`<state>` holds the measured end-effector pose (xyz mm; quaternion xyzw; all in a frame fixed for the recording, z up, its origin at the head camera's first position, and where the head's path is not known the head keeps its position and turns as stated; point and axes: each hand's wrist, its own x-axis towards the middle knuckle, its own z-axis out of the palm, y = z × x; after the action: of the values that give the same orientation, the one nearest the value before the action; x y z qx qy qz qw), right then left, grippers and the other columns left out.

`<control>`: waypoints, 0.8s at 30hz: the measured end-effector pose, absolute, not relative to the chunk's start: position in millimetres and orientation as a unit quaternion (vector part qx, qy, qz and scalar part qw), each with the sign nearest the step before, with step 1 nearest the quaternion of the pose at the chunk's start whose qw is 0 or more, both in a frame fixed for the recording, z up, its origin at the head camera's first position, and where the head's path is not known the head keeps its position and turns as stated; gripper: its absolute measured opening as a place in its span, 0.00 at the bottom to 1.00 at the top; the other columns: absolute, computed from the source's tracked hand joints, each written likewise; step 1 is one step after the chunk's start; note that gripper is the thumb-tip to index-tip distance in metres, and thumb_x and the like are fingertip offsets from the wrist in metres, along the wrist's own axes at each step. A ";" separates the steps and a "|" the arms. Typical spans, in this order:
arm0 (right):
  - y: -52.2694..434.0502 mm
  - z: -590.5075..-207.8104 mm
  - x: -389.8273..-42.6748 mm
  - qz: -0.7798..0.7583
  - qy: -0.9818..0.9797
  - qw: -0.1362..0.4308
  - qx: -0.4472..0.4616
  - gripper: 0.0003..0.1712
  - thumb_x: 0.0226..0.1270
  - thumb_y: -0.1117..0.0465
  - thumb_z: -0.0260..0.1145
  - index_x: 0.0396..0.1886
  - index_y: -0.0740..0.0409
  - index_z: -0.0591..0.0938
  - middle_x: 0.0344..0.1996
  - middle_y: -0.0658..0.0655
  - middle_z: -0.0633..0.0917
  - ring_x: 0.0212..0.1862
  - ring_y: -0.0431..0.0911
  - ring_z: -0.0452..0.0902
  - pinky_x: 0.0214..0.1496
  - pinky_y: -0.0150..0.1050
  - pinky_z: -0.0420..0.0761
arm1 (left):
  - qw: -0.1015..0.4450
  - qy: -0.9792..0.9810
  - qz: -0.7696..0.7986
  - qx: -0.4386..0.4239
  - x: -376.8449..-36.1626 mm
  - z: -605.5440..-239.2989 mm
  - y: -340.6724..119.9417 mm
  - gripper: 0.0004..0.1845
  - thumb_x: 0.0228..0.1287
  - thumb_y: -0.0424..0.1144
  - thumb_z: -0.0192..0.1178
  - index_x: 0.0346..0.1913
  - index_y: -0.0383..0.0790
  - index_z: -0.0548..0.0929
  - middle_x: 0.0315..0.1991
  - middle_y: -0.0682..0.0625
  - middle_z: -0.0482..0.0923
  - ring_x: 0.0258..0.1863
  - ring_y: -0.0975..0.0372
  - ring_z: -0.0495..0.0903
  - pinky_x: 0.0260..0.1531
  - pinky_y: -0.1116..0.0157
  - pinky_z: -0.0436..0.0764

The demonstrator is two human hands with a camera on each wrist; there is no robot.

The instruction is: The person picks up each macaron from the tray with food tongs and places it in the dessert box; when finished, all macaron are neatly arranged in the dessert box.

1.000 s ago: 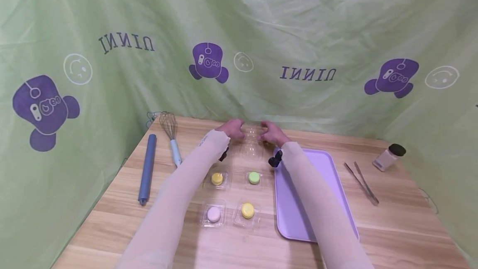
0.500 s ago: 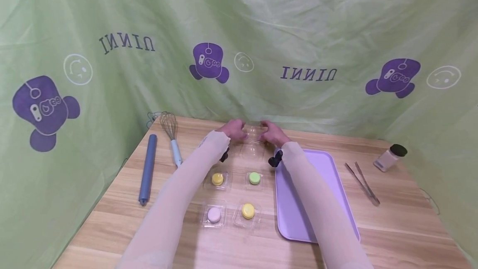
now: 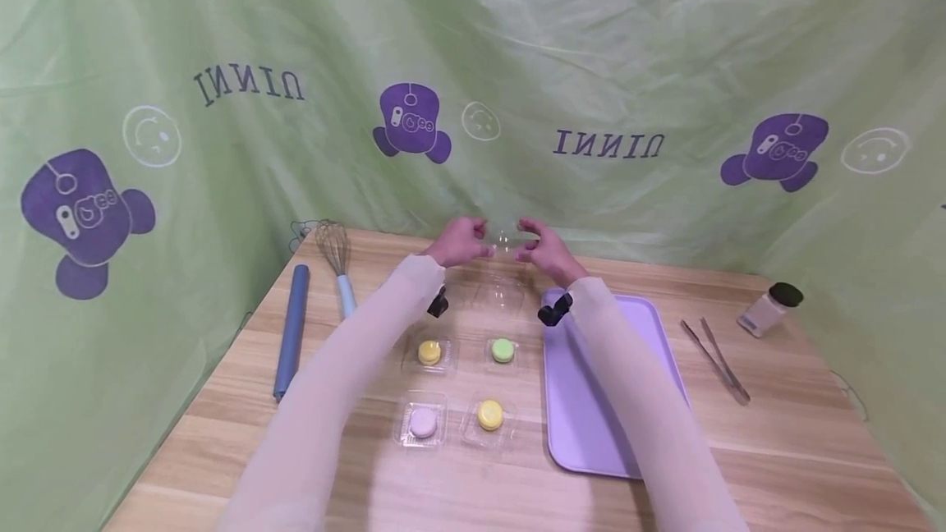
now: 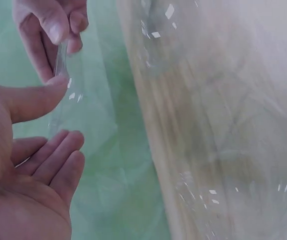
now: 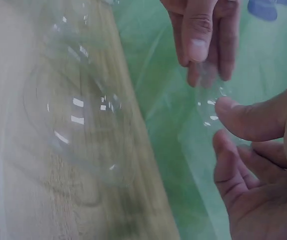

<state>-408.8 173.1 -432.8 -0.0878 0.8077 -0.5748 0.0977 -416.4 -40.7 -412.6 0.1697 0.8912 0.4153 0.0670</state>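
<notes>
Both hands are raised over the far side of the wooden table (image 3: 776, 450). Between them they hold a small clear plastic case (image 3: 503, 241). My left hand (image 3: 460, 241) pinches its left edge and my right hand (image 3: 543, 248) pinches its right edge. The left wrist view has my left thumb (image 4: 36, 100) on the clear plastic (image 4: 61, 62), with the other hand's fingers (image 4: 51, 27) pinching it from above. In the right wrist view my right thumb (image 5: 253, 120) touches the case (image 5: 209, 107). More empty clear cases (image 3: 497, 295) lie below on the table.
Closer to me, clear cases hold a yellow macaron (image 3: 429, 352), a green one (image 3: 502, 350), a pink one (image 3: 423, 422) and another yellow one (image 3: 490, 415). A purple tray (image 3: 606, 384) lies right. Rolling pin (image 3: 291, 333) and whisk (image 3: 336, 261) lie left; tongs (image 3: 715, 360) and shaker jar (image 3: 769, 309) right.
Both hands have risen from the empty cases on the table, lifting one clear case into the air between them.
</notes>
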 end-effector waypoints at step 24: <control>156.6 -404.0 -301.7 -0.235 0.736 -0.443 -0.454 0.37 0.58 0.78 0.69 0.68 0.75 0.69 0.62 0.72 0.77 0.41 0.53 0.83 0.40 0.39 0.88 | 0.285 0.650 0.680 0.183 -330.8 -350.9 -87.8 0.38 0.76 0.55 0.49 0.73 0.26 0.62 0.70 0.27 0.69 0.70 0.38 0.70 0.74 0.49 0.72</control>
<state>-301.7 156.6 -404.0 -0.4539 0.7362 -0.2352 -0.4434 -330.8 -87.8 -350.9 0.1828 0.6501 0.6801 0.2854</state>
